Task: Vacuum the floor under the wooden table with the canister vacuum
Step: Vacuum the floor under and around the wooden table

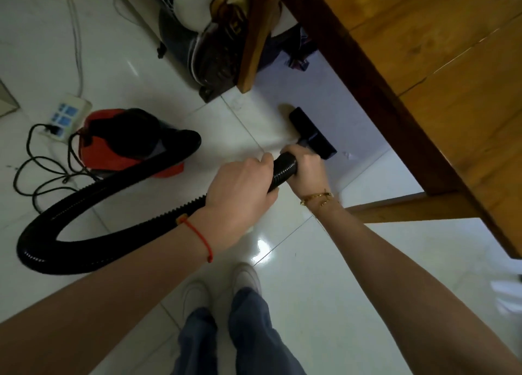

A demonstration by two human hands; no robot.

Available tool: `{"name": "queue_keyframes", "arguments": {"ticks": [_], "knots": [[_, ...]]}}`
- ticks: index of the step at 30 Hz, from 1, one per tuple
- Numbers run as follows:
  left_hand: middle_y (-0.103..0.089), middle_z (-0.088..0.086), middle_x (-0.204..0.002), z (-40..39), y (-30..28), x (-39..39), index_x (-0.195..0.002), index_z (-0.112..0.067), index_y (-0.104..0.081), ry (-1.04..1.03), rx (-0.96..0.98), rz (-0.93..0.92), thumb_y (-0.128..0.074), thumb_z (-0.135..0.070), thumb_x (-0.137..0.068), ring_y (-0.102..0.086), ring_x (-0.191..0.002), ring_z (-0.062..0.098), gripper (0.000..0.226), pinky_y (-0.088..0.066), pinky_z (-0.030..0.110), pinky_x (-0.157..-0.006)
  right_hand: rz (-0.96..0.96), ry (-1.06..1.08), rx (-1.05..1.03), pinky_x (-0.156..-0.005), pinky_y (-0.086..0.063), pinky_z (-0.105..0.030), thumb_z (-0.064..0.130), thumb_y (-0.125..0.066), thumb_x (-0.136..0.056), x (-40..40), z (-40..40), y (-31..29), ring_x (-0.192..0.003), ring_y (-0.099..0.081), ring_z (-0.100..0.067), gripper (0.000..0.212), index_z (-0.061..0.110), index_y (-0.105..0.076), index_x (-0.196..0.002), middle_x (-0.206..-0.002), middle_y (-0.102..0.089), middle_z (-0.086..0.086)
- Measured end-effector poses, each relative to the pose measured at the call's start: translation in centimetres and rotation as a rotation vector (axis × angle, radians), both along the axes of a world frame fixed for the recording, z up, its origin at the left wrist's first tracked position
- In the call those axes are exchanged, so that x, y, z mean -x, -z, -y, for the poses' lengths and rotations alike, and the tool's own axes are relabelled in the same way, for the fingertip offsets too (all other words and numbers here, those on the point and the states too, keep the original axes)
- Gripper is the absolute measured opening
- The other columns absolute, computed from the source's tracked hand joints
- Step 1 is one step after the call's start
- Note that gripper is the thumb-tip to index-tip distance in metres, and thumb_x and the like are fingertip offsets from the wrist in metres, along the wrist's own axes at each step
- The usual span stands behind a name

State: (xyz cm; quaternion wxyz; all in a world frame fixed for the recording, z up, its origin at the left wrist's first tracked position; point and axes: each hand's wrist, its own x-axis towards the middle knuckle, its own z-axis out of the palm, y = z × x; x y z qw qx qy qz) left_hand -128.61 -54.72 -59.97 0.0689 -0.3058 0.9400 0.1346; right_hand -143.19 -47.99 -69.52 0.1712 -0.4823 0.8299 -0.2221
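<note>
A red and black canister vacuum [124,140] sits on the white tiled floor at the left. Its black ribbed hose [93,202] loops down and round to my hands. My left hand [240,188] grips the hose from above. My right hand [306,168] grips the hose end just behind the black floor nozzle [312,131]. The nozzle lies flat on the tiles in the shadow by the edge of the wooden table [440,72], which fills the upper right.
A table leg [255,35] stands just beyond the nozzle, with a dark bag and a white round object [214,35] behind it. A lower wooden rail [409,209] runs right of my right wrist. A power strip [66,116] and black cord [36,174] lie left. My shoes [220,287] are below.
</note>
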Motion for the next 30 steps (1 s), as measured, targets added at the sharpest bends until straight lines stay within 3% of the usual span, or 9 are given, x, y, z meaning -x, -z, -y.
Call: {"name": "queue_keyframes", "arguments": {"ticks": [3, 6, 10, 13, 16, 19, 22, 26, 30], "knots": [[-0.065, 0.003, -0.095, 0.3, -0.6, -0.2, -0.109, -0.016, -0.05, -0.087, -0.209, 0.059, -0.056, -0.048, -0.084, -0.064, -0.086, 0.026, 0.041, -0.038, 0.03, -0.062, 0.034, -0.072, -0.092, -0.08, -0.053, -0.038, 0.006, -0.072, -0.07, -0.2, -0.2, -0.3, -0.091, -0.06, -0.026, 0.03, 0.006, -0.063, -0.099, -0.098, -0.064, -0.011], [-0.067, 0.001, -0.095, 1.4, -0.6, -0.6, -0.107, -0.018, -0.059, -0.223, -0.635, 0.184, -0.064, -0.047, -0.079, -0.064, -0.09, 0.022, 0.041, -0.048, 0.03, -0.074, 0.047, -0.194, -0.2, -0.089, -0.05, -0.036, 0.015, -0.08, -0.067, -0.4, -0.7, -0.9, -0.103, -0.056, -0.028, 0.05, 0.008, -0.06, -0.113, -0.11, -0.062, -0.012], [-0.066, 0.004, -0.07, 1.5, -0.4, -1.4, -0.104, -0.007, -0.058, -0.314, -1.079, 0.229, -0.064, -0.034, -0.083, -0.064, -0.051, 0.012, 0.035, -0.049, 0.023, -0.054, 0.004, -0.276, -0.278, -0.078, -0.052, -0.034, 0.009, -0.072, -0.072, -0.9, -0.9, -2.1, -0.094, -0.06, -0.027, 0.033, 0.009, -0.062, -0.104, -0.105, -0.063, -0.008], [-0.062, 0.002, -0.074, 0.7, 0.1, -1.5, -0.106, -0.01, -0.051, -0.292, -0.975, 0.182, -0.059, -0.029, -0.086, -0.063, -0.046, 0.013, 0.028, -0.049, 0.024, -0.048, -0.04, -0.281, -0.339, -0.077, -0.053, -0.037, 0.009, -0.07, -0.075, -1.0, -0.5, -2.0, -0.092, -0.061, -0.029, 0.031, 0.009, -0.058, -0.104, -0.106, -0.059, -0.01], [-0.062, 0.003, -0.081, 0.6, 0.7, -0.6, -0.104, -0.012, -0.051, -0.222, -0.729, 0.164, -0.058, -0.032, -0.084, -0.067, -0.064, 0.023, 0.029, -0.053, 0.03, -0.06, -0.045, -0.213, -0.334, -0.079, -0.054, -0.039, 0.008, -0.068, -0.076, -0.5, -0.1, -1.4, -0.09, -0.061, -0.031, 0.031, 0.01, -0.057, -0.104, -0.105, -0.057, -0.01], [-0.052, 0.003, -0.081, 0.8, 1.6, 0.7, -0.107, -0.01, -0.051, -0.186, -0.552, 0.116, -0.057, -0.033, -0.084, -0.056, -0.073, 0.028, 0.032, -0.042, 0.031, -0.062, -0.062, -0.146, -0.304, -0.079, -0.054, -0.041, 0.007, -0.068, -0.077, 0.7, 0.4, -0.5, -0.088, -0.061, -0.031, 0.029, 0.009, -0.057, -0.104, -0.103, -0.058, -0.011], [-0.045, 0.0, -0.074, 1.5, 3.4, 1.9, -0.108, -0.012, -0.049, -0.159, -0.474, 0.068, -0.056, -0.032, -0.086, -0.049, -0.069, 0.026, 0.03, -0.037, 0.029, -0.06, -0.112, -0.107, -0.247, -0.079, -0.053, -0.038, 0.006, -0.066, -0.078, 2.1, 1.0, 1.1, -0.09, -0.061, -0.032, 0.028, 0.007, -0.059, -0.104, -0.104, -0.061, -0.012], [-0.051, 0.002, -0.079, 3.3, 6.7, 3.8, -0.11, -0.013, -0.05, -0.13, -0.385, -0.054, -0.058, -0.033, -0.086, -0.055, -0.071, 0.026, 0.032, -0.043, 0.03, -0.061, -0.174, -0.06, -0.116, -0.072, -0.044, -0.026, 0.008, -0.065, -0.078, 4.6, 2.6, 4.1, -0.087, -0.062, -0.029, 0.022, 0.006, -0.061, -0.099, -0.098, -0.064, -0.012], [-0.051, 0.003, -0.078, 4.7, 9.6, 5.8, -0.1, -0.015, -0.049, -0.045, -0.311, -0.23, -0.062, -0.035, -0.086, -0.055, -0.069, 0.023, 0.028, -0.042, 0.03, -0.061, -0.258, -0.015, -0.019, -0.069, -0.042, -0.027, 0.011, -0.065, -0.079, 7.0, 3.5, 6.5, -0.084, -0.063, -0.028, 0.023, 0.005, -0.062, -0.101, -0.094, -0.066, -0.013]]}}
